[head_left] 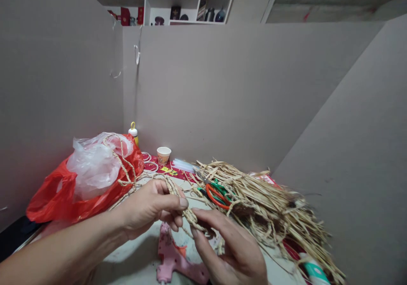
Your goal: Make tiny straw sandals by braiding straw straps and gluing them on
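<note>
Between my two hands is a braided straw cord (191, 216), its strands lying side by side in a small bundle. My left hand (160, 206) pinches the upper part with thumb and fingers. Lower down, my right hand (227, 244) grips the cord's other end between thumb and forefinger. A long tail of the braid (127, 177) runs left over a plastic bag. Under my hands a pink glue gun (170, 257) lies on the pale tabletop (127, 255), partly hidden by my right hand.
Dry straw (254, 192) is heaped at the right, with orange-handled scissors (216, 196) at its edge. A red plastic bag (63, 192) holding clear plastic (95, 166) sits left. Behind stand a paper cup (163, 155), glue sticks (184, 165) and a bottle (133, 133). Grey partitions (222, 90) surround the table.
</note>
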`<state>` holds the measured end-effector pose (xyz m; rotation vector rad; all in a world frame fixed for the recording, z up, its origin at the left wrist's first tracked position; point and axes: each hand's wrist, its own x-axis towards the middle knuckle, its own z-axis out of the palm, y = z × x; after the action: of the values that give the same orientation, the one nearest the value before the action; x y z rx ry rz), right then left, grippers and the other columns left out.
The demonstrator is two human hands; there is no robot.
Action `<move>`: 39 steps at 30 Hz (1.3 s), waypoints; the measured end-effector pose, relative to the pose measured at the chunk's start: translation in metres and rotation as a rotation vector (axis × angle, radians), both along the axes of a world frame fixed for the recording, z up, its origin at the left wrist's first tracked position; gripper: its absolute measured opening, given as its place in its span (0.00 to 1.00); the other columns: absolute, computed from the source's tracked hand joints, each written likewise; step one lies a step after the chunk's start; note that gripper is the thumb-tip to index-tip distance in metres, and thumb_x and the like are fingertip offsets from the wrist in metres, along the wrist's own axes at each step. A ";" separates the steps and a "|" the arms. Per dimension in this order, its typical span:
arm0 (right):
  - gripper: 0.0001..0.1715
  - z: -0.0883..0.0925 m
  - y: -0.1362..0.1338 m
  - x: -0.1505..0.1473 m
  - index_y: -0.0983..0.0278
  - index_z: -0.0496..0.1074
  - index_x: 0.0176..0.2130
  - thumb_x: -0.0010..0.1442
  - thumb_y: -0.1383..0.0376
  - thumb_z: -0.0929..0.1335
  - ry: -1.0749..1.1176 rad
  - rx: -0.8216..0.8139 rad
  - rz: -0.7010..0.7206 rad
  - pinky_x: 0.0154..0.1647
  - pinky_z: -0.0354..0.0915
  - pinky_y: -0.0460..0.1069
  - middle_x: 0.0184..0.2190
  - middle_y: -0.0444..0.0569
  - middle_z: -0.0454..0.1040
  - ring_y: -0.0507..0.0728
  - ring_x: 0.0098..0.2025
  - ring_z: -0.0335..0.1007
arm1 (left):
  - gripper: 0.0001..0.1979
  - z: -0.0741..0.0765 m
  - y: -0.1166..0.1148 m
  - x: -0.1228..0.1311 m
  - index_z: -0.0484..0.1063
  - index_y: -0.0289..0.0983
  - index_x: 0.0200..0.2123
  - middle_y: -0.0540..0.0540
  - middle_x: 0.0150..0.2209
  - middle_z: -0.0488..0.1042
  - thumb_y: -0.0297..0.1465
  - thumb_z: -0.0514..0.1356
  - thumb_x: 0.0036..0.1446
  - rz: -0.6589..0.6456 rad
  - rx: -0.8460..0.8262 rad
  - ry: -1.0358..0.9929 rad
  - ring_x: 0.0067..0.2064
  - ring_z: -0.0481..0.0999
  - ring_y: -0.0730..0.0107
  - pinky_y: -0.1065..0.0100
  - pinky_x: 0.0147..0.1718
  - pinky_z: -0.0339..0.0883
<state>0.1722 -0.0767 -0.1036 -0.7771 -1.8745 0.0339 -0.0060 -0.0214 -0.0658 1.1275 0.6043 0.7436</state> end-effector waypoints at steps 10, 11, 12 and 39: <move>0.15 -0.007 -0.001 -0.001 0.59 0.70 0.45 0.58 0.72 0.69 0.068 -0.101 -0.027 0.31 0.71 0.44 0.31 0.42 0.78 0.51 0.29 0.74 | 0.09 -0.002 -0.005 0.001 0.72 0.33 0.26 0.50 0.21 0.73 0.32 0.68 0.47 0.043 0.065 0.021 0.22 0.72 0.76 0.73 0.25 0.65; 0.15 -0.006 -0.001 -0.001 0.59 0.71 0.45 0.58 0.73 0.68 0.066 -0.103 -0.019 0.31 0.71 0.44 0.31 0.42 0.78 0.51 0.29 0.75 | 0.10 -0.003 -0.005 0.001 0.72 0.33 0.26 0.50 0.21 0.73 0.33 0.68 0.48 0.028 0.072 0.026 0.22 0.72 0.76 0.73 0.25 0.65; 0.15 -0.005 -0.001 -0.002 0.59 0.71 0.44 0.58 0.73 0.68 0.073 -0.099 -0.017 0.31 0.71 0.43 0.31 0.42 0.78 0.50 0.29 0.75 | 0.11 -0.003 -0.004 0.001 0.72 0.33 0.26 0.50 0.21 0.73 0.34 0.68 0.48 0.008 0.076 0.026 0.22 0.72 0.76 0.73 0.25 0.64; 0.08 0.014 0.001 0.001 0.63 0.74 0.27 0.58 0.65 0.70 0.267 -0.430 -0.046 0.29 0.66 0.47 0.25 0.45 0.73 0.54 0.28 0.70 | 0.11 0.005 -0.004 -0.002 0.75 0.32 0.29 0.51 0.25 0.72 0.34 0.69 0.47 -0.046 0.261 0.118 0.26 0.70 0.76 0.72 0.30 0.64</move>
<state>0.1732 -0.0758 -0.0895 -1.0501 -1.6106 0.5018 -0.0077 -0.0255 -0.0605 1.4289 0.5896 0.7342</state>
